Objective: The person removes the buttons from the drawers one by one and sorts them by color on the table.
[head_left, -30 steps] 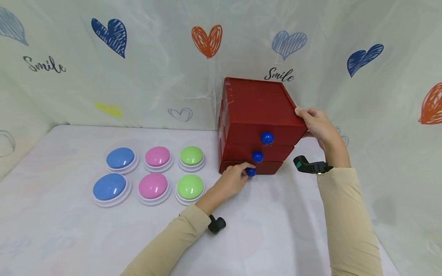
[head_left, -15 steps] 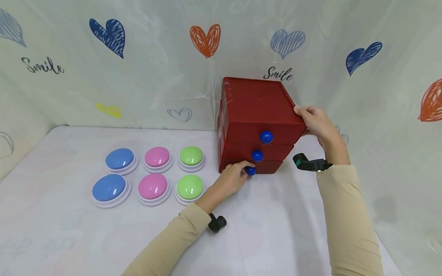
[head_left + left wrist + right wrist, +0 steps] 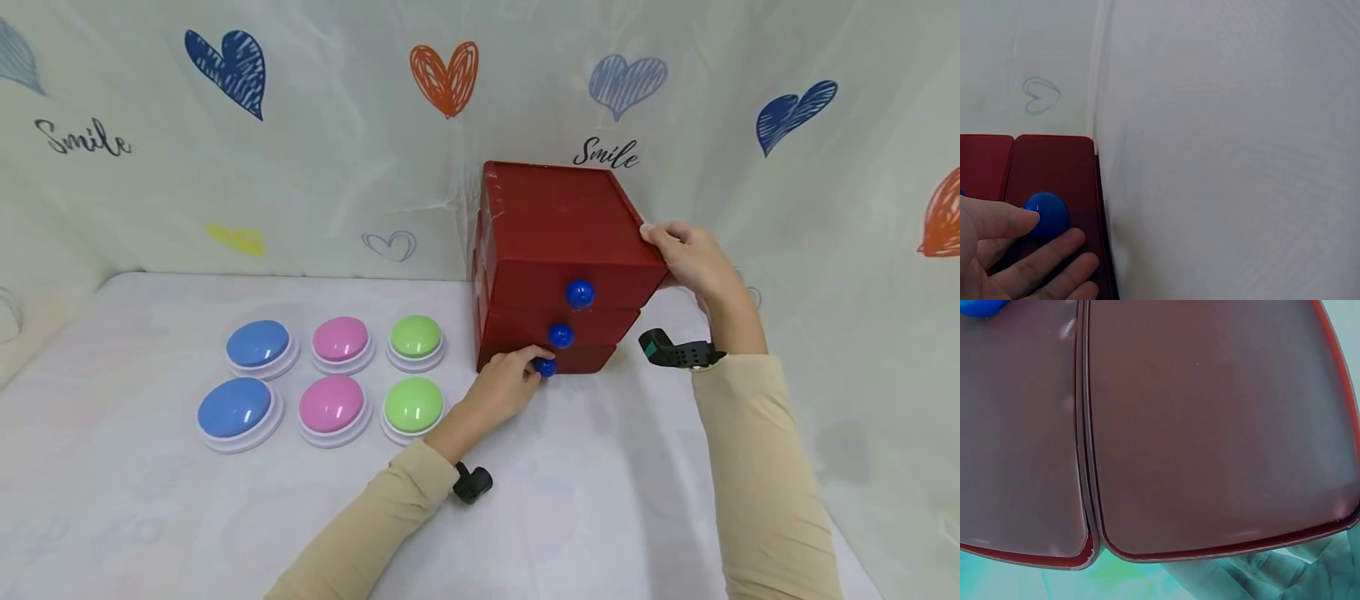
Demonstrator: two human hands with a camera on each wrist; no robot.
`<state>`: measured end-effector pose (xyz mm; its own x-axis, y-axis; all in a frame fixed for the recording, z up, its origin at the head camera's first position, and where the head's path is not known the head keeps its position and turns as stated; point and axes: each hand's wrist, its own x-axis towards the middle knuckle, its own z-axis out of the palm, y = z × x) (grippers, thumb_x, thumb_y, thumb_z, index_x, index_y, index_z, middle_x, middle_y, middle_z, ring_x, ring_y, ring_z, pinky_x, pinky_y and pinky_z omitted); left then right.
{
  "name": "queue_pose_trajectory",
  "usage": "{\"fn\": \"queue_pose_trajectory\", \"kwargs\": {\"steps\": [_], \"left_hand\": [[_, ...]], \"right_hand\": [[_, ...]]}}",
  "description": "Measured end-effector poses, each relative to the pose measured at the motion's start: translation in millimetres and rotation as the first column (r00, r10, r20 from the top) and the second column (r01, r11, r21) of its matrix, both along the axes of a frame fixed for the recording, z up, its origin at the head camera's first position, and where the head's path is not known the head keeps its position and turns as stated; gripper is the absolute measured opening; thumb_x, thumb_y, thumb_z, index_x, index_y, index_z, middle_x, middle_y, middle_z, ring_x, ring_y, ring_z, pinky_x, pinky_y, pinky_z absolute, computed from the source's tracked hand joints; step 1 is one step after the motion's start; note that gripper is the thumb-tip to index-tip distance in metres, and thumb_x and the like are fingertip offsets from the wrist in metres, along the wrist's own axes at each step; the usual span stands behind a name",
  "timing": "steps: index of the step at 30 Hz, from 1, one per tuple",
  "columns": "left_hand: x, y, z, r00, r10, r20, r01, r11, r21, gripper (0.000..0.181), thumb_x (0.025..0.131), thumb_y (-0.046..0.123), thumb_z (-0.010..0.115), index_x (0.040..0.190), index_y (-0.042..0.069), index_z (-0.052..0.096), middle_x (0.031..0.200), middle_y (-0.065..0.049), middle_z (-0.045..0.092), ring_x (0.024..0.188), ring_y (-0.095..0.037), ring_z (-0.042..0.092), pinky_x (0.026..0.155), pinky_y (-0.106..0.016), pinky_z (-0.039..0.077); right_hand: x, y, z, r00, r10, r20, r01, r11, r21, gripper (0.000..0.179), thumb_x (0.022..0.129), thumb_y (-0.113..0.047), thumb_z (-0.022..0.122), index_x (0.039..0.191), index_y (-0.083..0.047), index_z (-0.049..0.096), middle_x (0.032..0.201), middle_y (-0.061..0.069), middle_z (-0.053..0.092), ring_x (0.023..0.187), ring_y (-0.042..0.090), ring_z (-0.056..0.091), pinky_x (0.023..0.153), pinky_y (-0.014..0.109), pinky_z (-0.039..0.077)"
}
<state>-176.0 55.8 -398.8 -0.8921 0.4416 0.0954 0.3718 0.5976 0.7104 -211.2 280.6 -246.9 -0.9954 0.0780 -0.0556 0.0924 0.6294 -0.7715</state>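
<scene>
The left hand reaches low to the front of the red drawer box, and its thumb and forefinger pinch the bottom blue knob; the left wrist view shows the same knob sitting just past the thumb tip with the other fingers lying loosely curled beneath it against the red drawer face. That bottom drawer looks flush with the box front, or nearly so (the angle does not let me tell whether a gap has opened). The right hand is set against the box's upper right corner, fingers wrapped over the top edge and the palm along the side wall, a grasp that reads as bracing, so that a tug on the knob would move the drawer and not the whole box. Two more blue knobs sit directly above the left fingertips, the middle knob close over them and the top knob higher. The right wrist view shows only red panels at close range, with no fingers in sight. To the left of the left hand, apart from it, six dome buttons lie in two rows on the white table cover, the near green one closest to the wrist.
</scene>
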Motion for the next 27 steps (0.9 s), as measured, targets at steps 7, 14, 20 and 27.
{"fn": "queue_pose_trajectory", "kwargs": {"steps": [7, 14, 20, 27], "left_hand": [[5.2, -2.6, 2.2, 1.0, -0.019, -0.02, 0.018, 0.998, -0.056, 0.035, 0.093, 0.016, 0.056, 0.128, 0.016, 0.054, 0.107, -0.005, 0.067, 0.092, -0.016, 0.062, 0.075, -0.025, 0.051], [12.1, -6.8, 6.1, 0.999, -0.042, 0.015, 0.044, 0.989, -0.139, 0.044, 0.094, 0.02, 0.055, 0.137, 0.018, 0.045, 0.124, -0.004, 0.062, 0.109, -0.02, 0.059, 0.09, -0.036, 0.05], [29.6, -31.8, 15.1, 0.996, -0.086, -0.007, 0.084, 0.98, -0.179, 0.048, 0.093, 0.022, 0.056, 0.139, 0.017, 0.044, 0.124, -0.005, 0.061, 0.1, -0.02, 0.061, 0.089, -0.034, 0.05], [61.6, -97.8, 24.6, 0.994, -0.052, -0.095, 0.037, 0.988, -0.15, 0.045, 0.093, 0.022, 0.056, 0.135, 0.01, 0.048, 0.133, -0.007, 0.054, 0.125, -0.024, 0.05, 0.102, -0.04, 0.041]], "right_hand": [[-2.3, -4.5, 1.0, 1.0, 0.013, 0.002, -0.013, 1.0, 0.011, 0.065, 0.093, -0.053, 0.039, 0.134, -0.002, 0.04, 0.118, 0.016, 0.05, 0.077, 0.007, 0.059, 0.07, 0.019, 0.052], [-2.8, -8.3, -1.9, 1.0, 0.022, -0.021, -0.022, 1.0, 0.001, 0.066, 0.093, -0.055, 0.038, 0.132, -0.001, 0.042, 0.11, 0.01, 0.054, 0.076, 0.007, 0.059, 0.067, 0.019, 0.051], [0.4, -13.8, -5.8, 0.989, -0.037, -0.142, 0.057, 0.988, 0.145, 0.062, 0.096, -0.051, 0.03, 0.124, 0.0, 0.052, 0.099, 0.013, 0.059, 0.08, 0.015, 0.056, 0.068, 0.025, 0.047], [20.7, -27.2, -19.5, 0.908, -0.032, -0.417, 0.165, 0.944, 0.287, 0.052, 0.101, -0.033, 0.025, 0.128, 0.003, 0.05, 0.117, 0.028, 0.057, 0.104, 0.038, 0.055, 0.085, 0.047, 0.049]]}}
